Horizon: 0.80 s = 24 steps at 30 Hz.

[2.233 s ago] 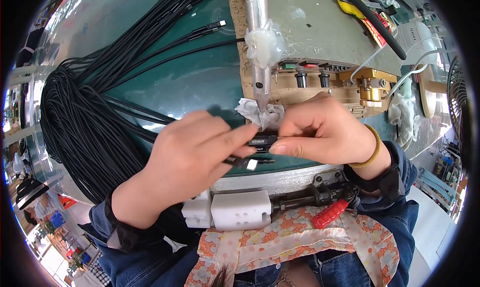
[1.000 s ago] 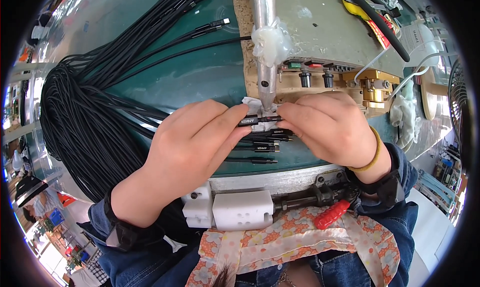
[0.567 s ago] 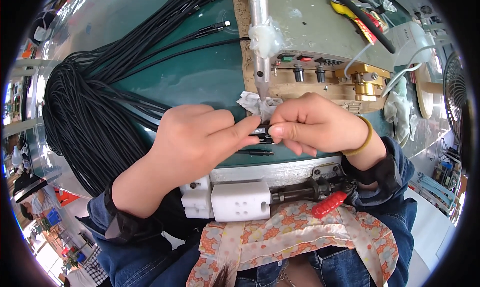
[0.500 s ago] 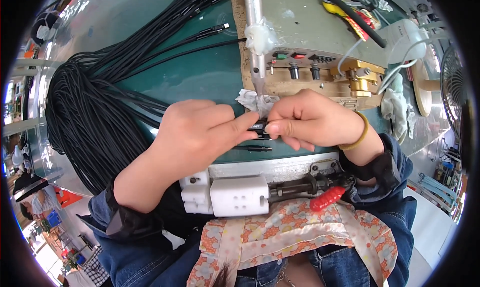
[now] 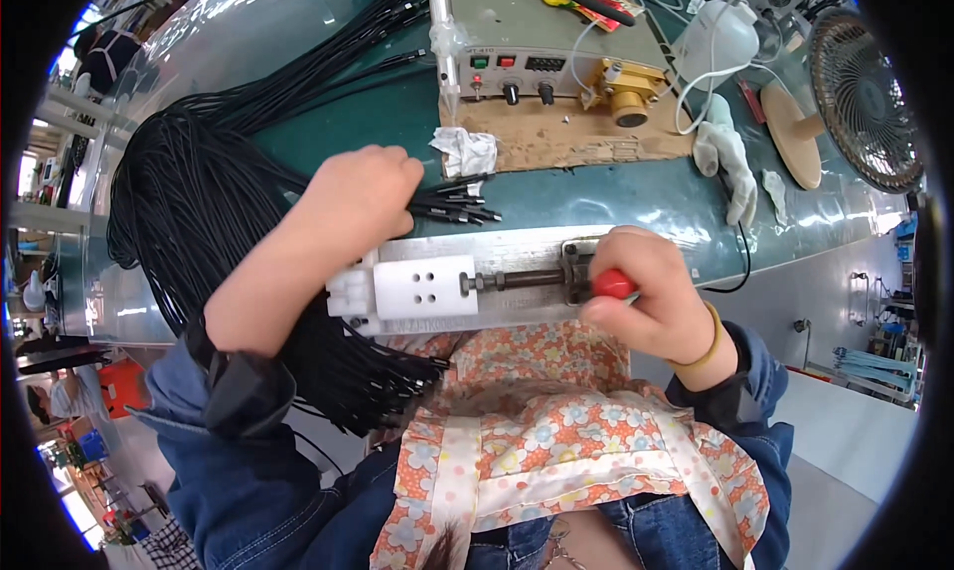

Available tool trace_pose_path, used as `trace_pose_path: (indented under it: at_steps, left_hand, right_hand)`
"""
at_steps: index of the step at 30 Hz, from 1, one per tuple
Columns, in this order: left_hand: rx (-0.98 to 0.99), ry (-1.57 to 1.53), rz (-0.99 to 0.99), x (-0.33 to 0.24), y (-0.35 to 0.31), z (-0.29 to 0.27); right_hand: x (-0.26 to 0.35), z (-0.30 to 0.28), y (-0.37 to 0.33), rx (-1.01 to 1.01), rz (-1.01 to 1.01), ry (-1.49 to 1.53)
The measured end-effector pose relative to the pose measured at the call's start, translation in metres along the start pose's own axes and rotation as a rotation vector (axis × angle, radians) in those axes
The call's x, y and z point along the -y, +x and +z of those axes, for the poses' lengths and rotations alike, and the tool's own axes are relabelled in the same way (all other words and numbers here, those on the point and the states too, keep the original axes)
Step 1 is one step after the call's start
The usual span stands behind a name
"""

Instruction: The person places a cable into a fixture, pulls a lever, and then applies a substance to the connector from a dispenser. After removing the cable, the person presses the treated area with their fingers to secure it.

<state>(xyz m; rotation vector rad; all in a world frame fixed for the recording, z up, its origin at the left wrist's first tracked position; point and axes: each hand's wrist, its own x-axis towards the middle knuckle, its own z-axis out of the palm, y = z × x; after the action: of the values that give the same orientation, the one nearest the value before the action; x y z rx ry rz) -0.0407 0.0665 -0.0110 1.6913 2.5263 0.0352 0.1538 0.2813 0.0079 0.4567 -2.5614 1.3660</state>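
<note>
My right hand (image 5: 651, 287) is wrapped round the red knob (image 5: 613, 284) of a clamp lever at the right end of a metal fixture plate (image 5: 537, 237). A dark push rod (image 5: 527, 279) runs from that clamp to a white drilled block (image 5: 425, 288). Above the fixture's left end is my left hand (image 5: 366, 194), its fingers curled under; whatever they hold is hidden. Black cables (image 5: 174, 192) lie in a thick bundle beside it, and several cable ends (image 5: 459, 204) stick out just right of its fingers. More cable ends (image 5: 397, 366) hang below the fixture.
Behind the fixture stands a control box (image 5: 537, 33) with buttons and knobs, a brass-coloured part (image 5: 628, 93) at its front. Crumpled white tissue (image 5: 465, 153) lies before it. On the right are a white bottle (image 5: 717, 43), a glove (image 5: 725, 158) and a black fan (image 5: 867, 103).
My hands have parted from the small black connector they held together. The right moved down onto the red knob; the left moved back toward the cables. The view has shifted too.
</note>
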Motion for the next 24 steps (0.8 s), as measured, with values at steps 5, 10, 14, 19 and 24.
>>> trace_pose_path:
  at_steps: [5,10,14,19,24]
  left_hand:
    - [-0.094,-0.183,0.121,0.018,-0.007,0.004]
    - [-0.231,-0.633,-0.113,0.002,-0.049,-0.012]
    - [-0.351,-0.37,0.186,-0.006,-0.086,-0.013]
    - [-0.257,-0.197,0.238,-0.027,-0.097,-0.01]
    - [-0.146,-0.043,0.169,-0.027,-0.107,-0.023]
  right_hand:
    - [0.007,0.006,-0.017,-0.302,0.176,-0.026]
    - [-0.019,-0.01,-0.017,-0.391,0.19,-0.115]
    - [-0.034,-0.01,-0.014,-0.432,0.166,0.023]
    - [-0.044,-0.021,-0.016,-0.903,0.122,0.659]
    - [-0.051,-0.034,-0.022,-0.849,0.013,0.961]
